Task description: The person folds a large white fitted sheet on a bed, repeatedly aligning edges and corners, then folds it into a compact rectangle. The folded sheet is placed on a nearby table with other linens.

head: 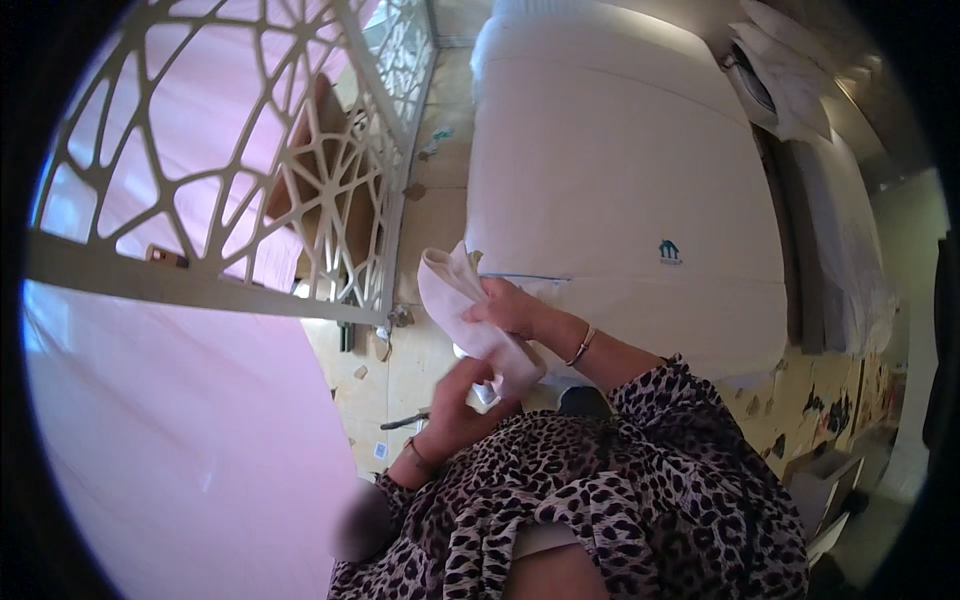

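A folded piece of pale pinkish-white cloth is held between my two hands, near the middle of the view. My right hand grips its upper part, fingers curled over the fold. Lower down, my left hand has its fingers at the cloth's bottom end, beside a small white piece that is partly hidden. Just beyond my right hand lies a large flat-topped bulk under a white cover, with a small house-shaped mark and a thin blue strip along its near left part.
At the left stands a white lattice panel over pink sheeting. Scraps lie on the tiled floor. White wrapped goods stand at the right, with an open cardboard box at the lower right.
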`<action>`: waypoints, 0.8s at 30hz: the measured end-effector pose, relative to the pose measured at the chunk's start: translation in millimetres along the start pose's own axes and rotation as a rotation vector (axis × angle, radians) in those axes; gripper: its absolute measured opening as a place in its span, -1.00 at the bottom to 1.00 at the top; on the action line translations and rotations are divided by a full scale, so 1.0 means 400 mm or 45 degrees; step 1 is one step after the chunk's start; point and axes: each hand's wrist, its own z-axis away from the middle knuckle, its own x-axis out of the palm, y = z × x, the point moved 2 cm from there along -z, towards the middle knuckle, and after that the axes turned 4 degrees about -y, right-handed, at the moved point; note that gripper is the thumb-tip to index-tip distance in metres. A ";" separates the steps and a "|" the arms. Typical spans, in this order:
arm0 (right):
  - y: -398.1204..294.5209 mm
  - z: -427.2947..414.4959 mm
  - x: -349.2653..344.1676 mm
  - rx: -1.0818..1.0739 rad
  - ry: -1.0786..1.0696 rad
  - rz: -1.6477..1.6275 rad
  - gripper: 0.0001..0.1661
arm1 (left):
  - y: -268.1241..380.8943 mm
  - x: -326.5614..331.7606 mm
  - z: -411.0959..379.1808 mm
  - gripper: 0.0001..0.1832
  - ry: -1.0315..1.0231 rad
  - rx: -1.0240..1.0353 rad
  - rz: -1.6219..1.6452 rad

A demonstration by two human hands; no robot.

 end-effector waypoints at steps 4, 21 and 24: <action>-0.039 0.110 -0.001 -0.132 0.206 0.461 -0.50 | -0.032 -0.021 -0.045 -0.37 0.418 -0.644 1.073; 0.485 0.384 -0.023 0.161 0.210 -0.506 -0.55 | -0.313 -0.355 -0.045 -0.57 0.241 -0.962 0.823; 0.753 0.458 -0.090 0.201 0.425 -0.208 -0.68 | -0.508 -0.688 0.068 -0.50 0.260 -0.960 0.711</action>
